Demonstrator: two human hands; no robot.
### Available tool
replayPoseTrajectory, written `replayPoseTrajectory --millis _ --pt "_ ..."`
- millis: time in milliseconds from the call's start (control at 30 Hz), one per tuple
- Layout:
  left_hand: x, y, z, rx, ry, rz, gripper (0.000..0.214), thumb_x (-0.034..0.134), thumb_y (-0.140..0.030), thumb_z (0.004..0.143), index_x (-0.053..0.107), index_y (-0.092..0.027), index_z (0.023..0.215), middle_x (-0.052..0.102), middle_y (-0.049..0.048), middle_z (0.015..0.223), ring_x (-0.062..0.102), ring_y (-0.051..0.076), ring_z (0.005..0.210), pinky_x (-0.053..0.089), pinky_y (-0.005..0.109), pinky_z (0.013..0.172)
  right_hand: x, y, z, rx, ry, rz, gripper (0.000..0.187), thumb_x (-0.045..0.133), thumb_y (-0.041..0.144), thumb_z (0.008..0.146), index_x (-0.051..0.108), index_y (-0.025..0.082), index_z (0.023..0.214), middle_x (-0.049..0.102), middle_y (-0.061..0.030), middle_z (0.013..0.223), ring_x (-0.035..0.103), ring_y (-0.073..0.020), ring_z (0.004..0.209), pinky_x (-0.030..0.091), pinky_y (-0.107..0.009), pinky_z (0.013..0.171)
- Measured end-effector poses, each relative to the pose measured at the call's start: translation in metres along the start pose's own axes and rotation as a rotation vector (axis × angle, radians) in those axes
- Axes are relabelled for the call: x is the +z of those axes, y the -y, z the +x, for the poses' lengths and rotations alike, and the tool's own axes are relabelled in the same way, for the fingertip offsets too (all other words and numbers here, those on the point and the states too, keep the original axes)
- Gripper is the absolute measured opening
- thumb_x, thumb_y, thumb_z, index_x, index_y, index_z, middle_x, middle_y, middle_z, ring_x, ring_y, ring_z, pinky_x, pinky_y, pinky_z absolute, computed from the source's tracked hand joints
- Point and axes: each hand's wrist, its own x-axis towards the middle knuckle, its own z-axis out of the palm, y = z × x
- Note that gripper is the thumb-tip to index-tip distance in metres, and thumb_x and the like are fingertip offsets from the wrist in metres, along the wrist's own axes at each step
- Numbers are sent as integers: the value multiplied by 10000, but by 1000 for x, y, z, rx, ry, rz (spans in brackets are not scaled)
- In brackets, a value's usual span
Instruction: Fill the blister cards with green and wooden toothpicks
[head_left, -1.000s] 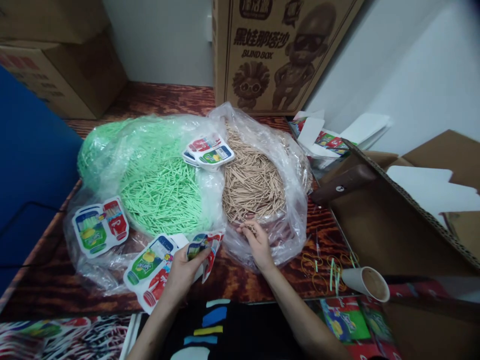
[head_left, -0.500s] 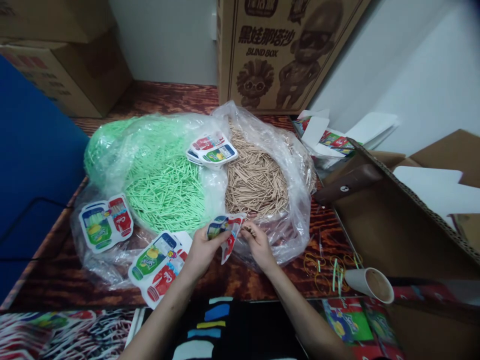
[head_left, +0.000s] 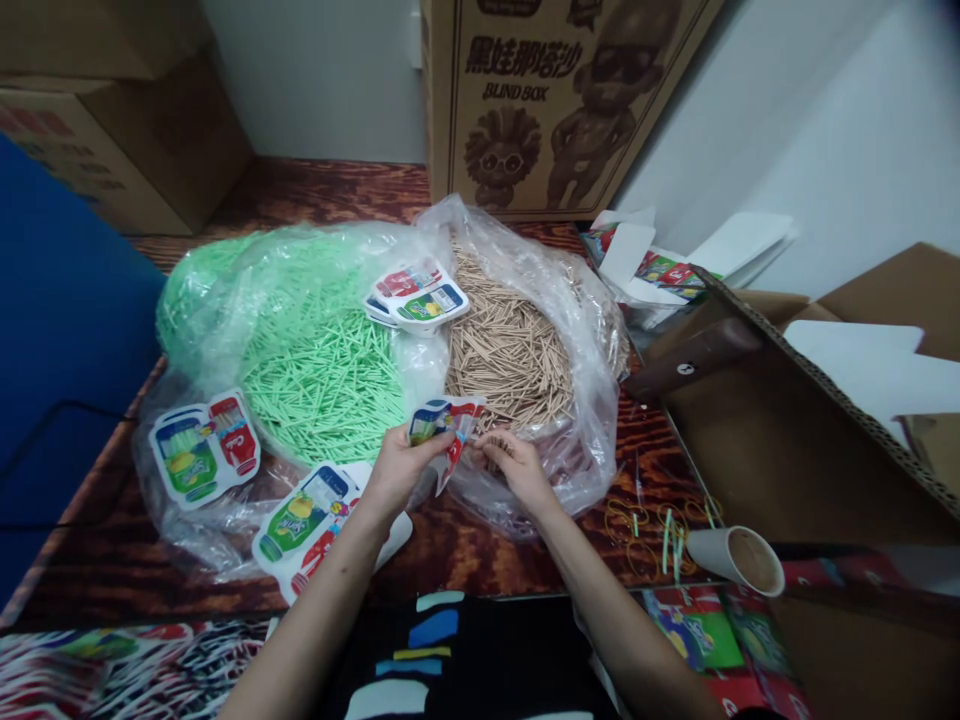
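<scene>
Passage existed above the tabletop [head_left: 476, 565] strip between the forearms [head_left: 330, 590], whereas a paper cup [head_left: 711, 553] (rubber bands [head_left: 624, 513] lay beside it) and an open carton [head_left: 761, 440] obstructed the right.

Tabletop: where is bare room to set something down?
Bare tabletop shows at the front between the forearms, and at the back between the stacked cartons and BLIND BOX carton. Crowded: the middle, with stick bags and cards; the right front, with green sticks and cup.

Pale grey wall [head_left: 337, 80] behind; reddish-brown wood-grain tabletop [head_left: 330, 187]; blue surface [head_left: 67, 330] along left; dim, even light.
</scene>
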Motion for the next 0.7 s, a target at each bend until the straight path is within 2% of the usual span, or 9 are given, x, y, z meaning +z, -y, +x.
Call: replayPoseTrajectory --millis 67,200,467,700 --pt "3 -1 0 -16 10 16 271 845 -294 493 716 -131 668 694 -2 637 601 137 578 489 263 651 0 6 3 -23 4 8 225 625 423 790 637 198 791 670 -12 718 621 -169 671 496 -284 660" --pt "6 -1 -1 -29 5 5 284 841 -303 492 718 -129 680 694 5 634 610 148 587 496 269 640 0 11 5 -113 -4 -113 177 600 371 816 654 207 778 686 -16 740 634 -179 735 499 -297 726" --pt "-1 2 -5 -38 -3 -66 273 834 -260 535 734 -130 753 723 11 687 631 140 620 503 258 692 -1 -10 0 -122 -16 -162 159 578 333 837 646 197 792 681 -16 755 629 -179 753 491 -293 740" --pt "0 5 -4 -62 41 -13 244 827 -255 546 735 -129 734 717 10 675 630 150 617 498 273 693 0 3 0 -102 -28 -94 178 574 359 838 644 202 791 682 -17 750 632 -173 732 506 -286 711"
